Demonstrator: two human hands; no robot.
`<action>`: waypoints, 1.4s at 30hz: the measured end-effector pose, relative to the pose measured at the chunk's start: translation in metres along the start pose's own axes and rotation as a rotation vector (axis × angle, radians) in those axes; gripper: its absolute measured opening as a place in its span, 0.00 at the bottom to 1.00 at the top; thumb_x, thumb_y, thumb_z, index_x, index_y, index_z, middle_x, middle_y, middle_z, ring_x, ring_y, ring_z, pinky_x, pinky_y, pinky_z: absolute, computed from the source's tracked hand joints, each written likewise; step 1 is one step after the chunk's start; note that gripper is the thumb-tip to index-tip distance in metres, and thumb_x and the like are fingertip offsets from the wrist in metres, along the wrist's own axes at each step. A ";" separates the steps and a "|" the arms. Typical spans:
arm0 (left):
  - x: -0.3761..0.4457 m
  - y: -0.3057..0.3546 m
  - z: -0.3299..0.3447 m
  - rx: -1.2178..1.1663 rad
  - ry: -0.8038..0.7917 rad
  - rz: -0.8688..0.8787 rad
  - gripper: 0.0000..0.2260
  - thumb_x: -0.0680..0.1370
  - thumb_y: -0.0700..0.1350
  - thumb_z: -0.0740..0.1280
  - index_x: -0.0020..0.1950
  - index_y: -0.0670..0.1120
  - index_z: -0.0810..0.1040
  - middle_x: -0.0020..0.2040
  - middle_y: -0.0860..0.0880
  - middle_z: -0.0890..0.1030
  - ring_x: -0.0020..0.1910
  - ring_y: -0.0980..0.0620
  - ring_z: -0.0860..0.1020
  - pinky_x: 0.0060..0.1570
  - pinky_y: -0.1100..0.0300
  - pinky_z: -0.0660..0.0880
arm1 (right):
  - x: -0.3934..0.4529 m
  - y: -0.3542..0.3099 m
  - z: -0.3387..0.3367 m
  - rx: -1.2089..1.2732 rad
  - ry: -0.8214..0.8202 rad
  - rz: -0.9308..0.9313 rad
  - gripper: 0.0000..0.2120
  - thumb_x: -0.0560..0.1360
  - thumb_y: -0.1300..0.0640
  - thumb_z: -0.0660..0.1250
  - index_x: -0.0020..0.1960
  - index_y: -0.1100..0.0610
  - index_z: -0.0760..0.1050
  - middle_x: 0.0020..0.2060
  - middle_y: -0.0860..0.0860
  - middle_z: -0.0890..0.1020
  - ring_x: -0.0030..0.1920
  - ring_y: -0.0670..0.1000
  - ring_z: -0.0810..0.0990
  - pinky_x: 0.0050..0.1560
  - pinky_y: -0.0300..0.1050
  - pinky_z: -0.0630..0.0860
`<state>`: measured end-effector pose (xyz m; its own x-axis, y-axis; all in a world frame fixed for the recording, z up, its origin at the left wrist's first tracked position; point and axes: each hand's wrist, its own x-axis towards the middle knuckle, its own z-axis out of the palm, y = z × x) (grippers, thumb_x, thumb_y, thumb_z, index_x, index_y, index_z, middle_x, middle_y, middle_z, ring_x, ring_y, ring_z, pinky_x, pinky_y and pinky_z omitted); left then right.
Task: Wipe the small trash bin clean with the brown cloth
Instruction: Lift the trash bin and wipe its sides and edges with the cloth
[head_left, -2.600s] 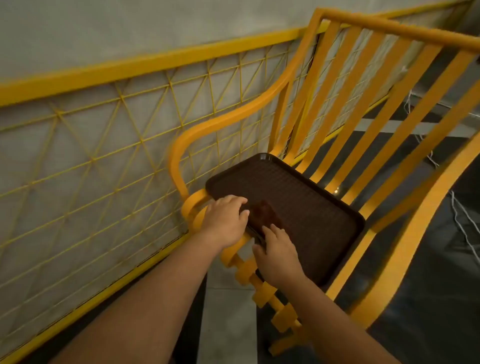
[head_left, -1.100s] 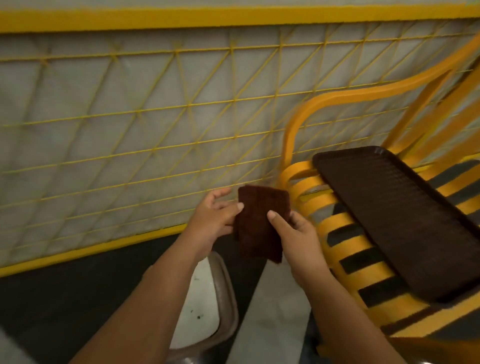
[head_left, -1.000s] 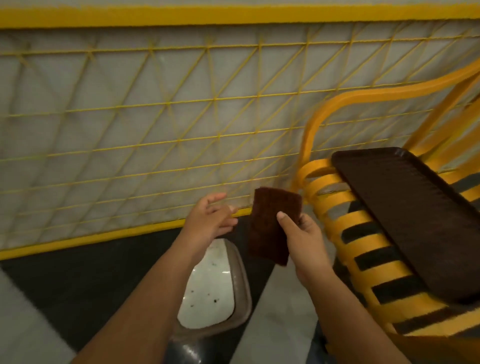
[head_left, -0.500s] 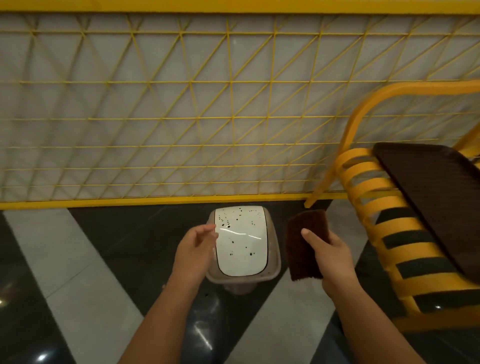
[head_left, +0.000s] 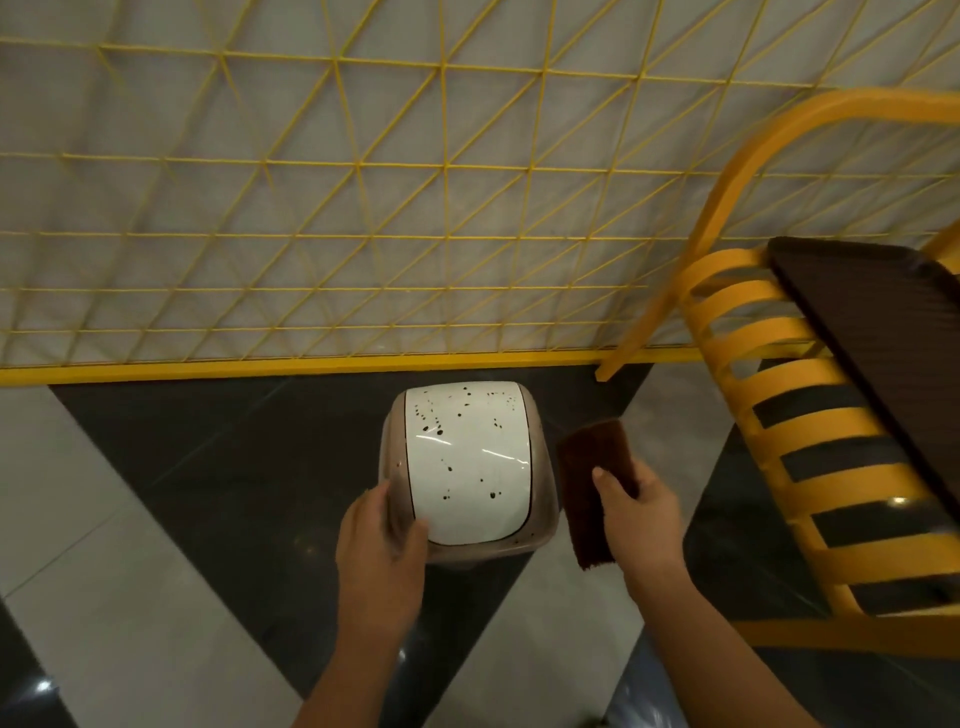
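**Bin steadied, cloth poised beside the lid**

Fence panel (head_left: 363, 208) of yellow wire fills the background, with one yellow slatted chair (head_left: 810, 415) at your right carrying one dark tray (head_left: 883, 332). On the glossy tiled floor (head_left: 130, 545) before the fence stands one small trash bin (head_left: 467, 462), upright, its white swing lid speckled with many dark spots. The spots are too small and scattered to count reliably.

Your left hand (head_left: 379, 545) is curled around the bin's near left corner, fingers wrapped on the rim and touching the edge of the lid. Your right hand (head_left: 641, 506) pinches the one brown cloth (head_left: 592, 488) between thumb and fingers. The cloth hangs upright just beside the bin's right wall; whether it touches that wall cannot be told. No wiping has visibly begun; every spot remains.

Risks, judged from this arrangement:
- The lid appears to be a swing type. Pressing the cloth off-centre would likely tip it inward, so that your strokes skid rather than scrub.
- The bin looks light and the floor slick. A hard push from the right could slide or topple it if your left hand loosens.
- A flat, lightly pinched cloth may fold or slip once dragged.
- Wet spots could smear across the white panel.
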<state>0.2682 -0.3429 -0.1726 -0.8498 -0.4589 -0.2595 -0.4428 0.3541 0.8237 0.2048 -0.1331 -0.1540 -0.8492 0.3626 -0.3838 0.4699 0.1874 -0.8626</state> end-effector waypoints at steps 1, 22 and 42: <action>0.001 0.001 0.002 0.020 0.012 0.016 0.25 0.76 0.44 0.69 0.72 0.47 0.68 0.70 0.47 0.68 0.69 0.50 0.67 0.66 0.52 0.66 | 0.001 0.002 0.003 -0.021 0.002 -0.021 0.07 0.78 0.53 0.63 0.55 0.43 0.73 0.44 0.44 0.79 0.47 0.50 0.79 0.48 0.51 0.77; 0.026 0.016 0.032 0.326 0.117 0.263 0.34 0.76 0.53 0.67 0.78 0.52 0.56 0.80 0.48 0.51 0.78 0.47 0.51 0.73 0.48 0.46 | 0.010 0.070 0.009 -0.613 -0.137 -0.458 0.16 0.77 0.54 0.64 0.64 0.46 0.74 0.52 0.43 0.77 0.51 0.44 0.76 0.49 0.27 0.64; -0.029 -0.001 0.084 -0.912 -0.045 -0.787 0.09 0.81 0.40 0.61 0.59 0.40 0.75 0.57 0.38 0.81 0.53 0.44 0.79 0.55 0.54 0.73 | -0.024 0.091 0.019 -0.605 -0.206 -0.600 0.19 0.72 0.61 0.71 0.53 0.39 0.76 0.50 0.39 0.76 0.48 0.40 0.77 0.50 0.25 0.69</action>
<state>0.2692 -0.2611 -0.2080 -0.4551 -0.2552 -0.8531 -0.4946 -0.7242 0.4805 0.2638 -0.1419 -0.2293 -0.9932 -0.1141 -0.0237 -0.0729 0.7667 -0.6379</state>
